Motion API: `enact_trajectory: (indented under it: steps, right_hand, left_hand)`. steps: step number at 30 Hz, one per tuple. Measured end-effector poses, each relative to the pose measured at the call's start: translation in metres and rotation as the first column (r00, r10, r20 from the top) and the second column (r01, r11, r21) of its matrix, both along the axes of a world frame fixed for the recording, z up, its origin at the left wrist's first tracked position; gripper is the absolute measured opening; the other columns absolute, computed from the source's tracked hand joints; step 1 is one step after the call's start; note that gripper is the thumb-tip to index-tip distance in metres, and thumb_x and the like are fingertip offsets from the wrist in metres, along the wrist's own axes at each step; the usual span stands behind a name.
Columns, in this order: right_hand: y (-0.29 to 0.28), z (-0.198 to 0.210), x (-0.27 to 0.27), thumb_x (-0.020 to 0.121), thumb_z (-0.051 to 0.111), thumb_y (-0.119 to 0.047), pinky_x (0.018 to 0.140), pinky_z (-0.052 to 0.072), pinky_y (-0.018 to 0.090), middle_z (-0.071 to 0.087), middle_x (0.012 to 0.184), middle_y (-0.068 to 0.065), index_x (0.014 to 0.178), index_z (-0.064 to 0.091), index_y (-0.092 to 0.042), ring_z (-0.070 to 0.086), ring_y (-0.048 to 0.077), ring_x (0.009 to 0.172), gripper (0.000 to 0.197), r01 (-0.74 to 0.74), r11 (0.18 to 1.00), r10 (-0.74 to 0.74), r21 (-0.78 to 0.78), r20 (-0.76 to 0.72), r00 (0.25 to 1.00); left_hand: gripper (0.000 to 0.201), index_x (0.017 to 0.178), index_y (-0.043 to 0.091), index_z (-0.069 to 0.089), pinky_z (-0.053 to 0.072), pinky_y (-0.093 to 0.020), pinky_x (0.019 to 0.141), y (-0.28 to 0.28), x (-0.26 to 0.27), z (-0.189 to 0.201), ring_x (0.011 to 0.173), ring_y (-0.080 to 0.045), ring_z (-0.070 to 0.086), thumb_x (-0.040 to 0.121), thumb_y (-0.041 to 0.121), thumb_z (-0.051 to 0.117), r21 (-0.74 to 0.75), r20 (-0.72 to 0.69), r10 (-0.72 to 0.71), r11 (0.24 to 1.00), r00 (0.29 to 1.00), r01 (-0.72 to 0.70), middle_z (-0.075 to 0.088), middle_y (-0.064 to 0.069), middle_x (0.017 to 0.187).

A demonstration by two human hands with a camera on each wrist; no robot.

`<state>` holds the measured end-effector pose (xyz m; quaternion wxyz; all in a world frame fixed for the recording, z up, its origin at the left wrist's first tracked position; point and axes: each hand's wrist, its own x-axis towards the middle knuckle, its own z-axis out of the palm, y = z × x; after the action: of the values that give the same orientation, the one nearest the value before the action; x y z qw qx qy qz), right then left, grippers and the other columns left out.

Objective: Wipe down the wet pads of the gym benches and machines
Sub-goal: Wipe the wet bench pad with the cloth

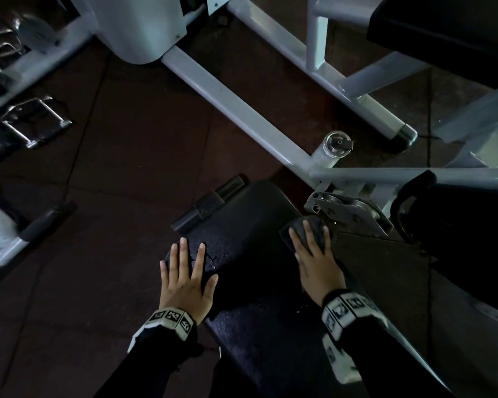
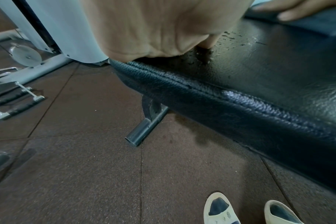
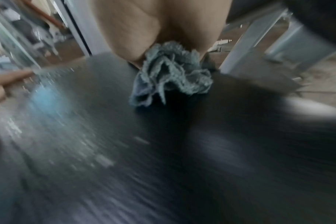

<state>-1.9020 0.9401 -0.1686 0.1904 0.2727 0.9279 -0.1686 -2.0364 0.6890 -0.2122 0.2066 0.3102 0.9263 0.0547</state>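
A black padded bench (image 1: 250,225) runs away from me in the head view, with water droplets (image 1: 217,255) glinting beside my left hand. My left hand (image 1: 186,271) lies flat, fingers spread, on the pad's left edge. My right hand (image 1: 314,251) presses a grey-blue cloth (image 1: 314,225) against the pad's far right corner, fingers extended over it. The left wrist view shows the pad's stitched side (image 2: 220,97) and wet spots (image 2: 228,36). In the blurred right wrist view the bunched cloth (image 3: 171,77) sticks out from under my palm.
White machine frame tubes (image 1: 236,110) cross the brown rubber floor beyond the bench, with a pulley bracket (image 1: 348,208) close to my right hand. The bench's black foot bar (image 1: 210,202) juts left. Metal cable handles (image 1: 32,122) lie at far left. My shoes (image 2: 219,209) stand beside the bench.
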Motion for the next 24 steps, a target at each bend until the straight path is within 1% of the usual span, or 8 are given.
enact_trajectory:
  steps: [2, 6, 8, 10, 13, 16, 20, 24]
  right_hand:
    - [-0.011, -0.006, -0.018, 0.091, 0.046, -0.021, 0.108, 0.024, 0.049, 0.009, 0.156, 0.005, 0.148, 0.019, -0.026, 0.011, 0.050, 0.137, 0.064, -0.025, 1.000, 0.026, 0.016, -0.023, 0.999]
    - [-0.048, 0.000, -0.005, 0.086, 0.050, -0.009, 0.102, 0.043, 0.036, -0.023, 0.154, -0.011, 0.145, -0.012, -0.041, -0.021, 0.037, 0.139, 0.092, -0.180, 0.978, 0.183, -0.105, 0.015, 0.983]
    - [-0.061, 0.008, 0.021, 0.074, 0.063, -0.011, 0.099, 0.045, 0.038, -0.002, 0.158, -0.009, 0.148, 0.002, -0.039, -0.002, 0.036, 0.142, 0.099, -0.289, 0.943, 0.296, -0.165, 0.019, 0.955]
    - [-0.065, 0.012, 0.048, 0.072, 0.066, -0.021, 0.103, 0.037, 0.047, 0.012, 0.157, -0.008, 0.148, 0.013, -0.039, 0.010, 0.035, 0.140, 0.095, -0.300, 0.938, 0.315, -0.175, 0.064, 0.947]
    - [-0.059, 0.020, 0.067, 0.089, 0.044, -0.033, 0.104, 0.027, 0.055, 0.008, 0.157, -0.010, 0.147, 0.013, -0.043, 0.007, 0.035, 0.141, 0.066, -0.296, 0.940, 0.311, -0.172, 0.070, 0.948]
    - [-0.046, 0.026, 0.075, 0.093, 0.029, -0.037, 0.106, 0.017, 0.055, 0.004, 0.158, -0.010, 0.145, 0.010, -0.048, 0.002, 0.035, 0.140, 0.056, -0.235, 0.947, 0.256, -0.217, 0.078, 0.963]
    - [-0.020, 0.028, 0.093, 0.088, -0.001, -0.048, 0.111, -0.016, 0.041, -0.037, 0.143, -0.026, 0.130, -0.023, -0.063, -0.034, 0.018, 0.135, 0.050, 0.083, 0.976, -0.061, -0.203, 0.109, 0.992]
    - [-0.003, 0.022, 0.106, 0.100, 0.017, -0.037, 0.115, -0.007, 0.047, -0.035, 0.140, -0.026, 0.134, -0.016, -0.054, -0.027, 0.020, 0.139, 0.051, 0.230, 0.955, -0.190, -0.187, 0.209, 0.959]
  left_hand:
    - [0.068, 0.153, 0.027, 0.001, 0.008, -0.052, 0.113, 0.000, -0.001, 0.000, 0.145, -0.031, 0.009, 0.094, 0.062, 0.008, -0.009, 0.002, -0.003, 1.000, 1.000, 0.003, 0.003, -0.012, 0.159]
    - [0.068, 0.153, 0.027, 0.002, 0.006, -0.050, 0.112, 0.001, 0.000, 0.000, 0.144, -0.032, 0.010, 0.094, 0.061, 0.009, -0.017, -0.008, -0.014, 1.000, 1.000, 0.014, 0.007, -0.014, 0.159]
    - [0.068, 0.153, 0.027, 0.001, 0.005, -0.050, 0.112, 0.000, 0.000, 0.000, 0.144, -0.032, 0.010, 0.094, 0.061, 0.008, -0.021, -0.009, -0.011, 1.000, 1.000, 0.011, 0.007, -0.014, 0.158]
    - [0.068, 0.153, 0.025, 0.005, 0.007, -0.051, 0.112, 0.002, -0.001, 0.003, 0.144, -0.032, 0.011, 0.094, 0.061, 0.009, -0.037, -0.017, -0.018, 0.999, 1.000, 0.017, 0.009, -0.014, 0.158]
    - [0.069, 0.152, 0.021, 0.014, 0.010, -0.055, 0.113, 0.008, 0.004, 0.011, 0.144, -0.031, 0.012, 0.093, 0.057, 0.020, -0.064, -0.026, 0.012, 0.998, 1.000, -0.014, 0.011, -0.015, 0.158]
    - [0.069, 0.151, 0.017, 0.018, 0.001, -0.054, 0.115, 0.026, 0.029, 0.028, 0.147, -0.023, 0.005, 0.091, 0.050, 0.028, -0.050, -0.029, 0.075, 0.996, 0.997, -0.076, 0.005, -0.010, 0.160]
    - [0.059, 0.146, 0.021, 0.032, 0.012, -0.054, 0.113, 0.065, 0.098, 0.053, 0.144, -0.019, 0.021, 0.095, 0.050, 0.030, 0.056, 0.052, -0.100, 0.994, 0.994, 0.097, 0.023, -0.003, 0.157]
    - [0.058, 0.145, 0.034, 0.036, 0.020, -0.057, 0.108, 0.101, 0.141, 0.054, 0.141, -0.023, 0.027, 0.092, 0.058, 0.035, 0.033, 0.128, -0.143, 0.990, 0.981, 0.140, 0.032, -0.006, 0.153]
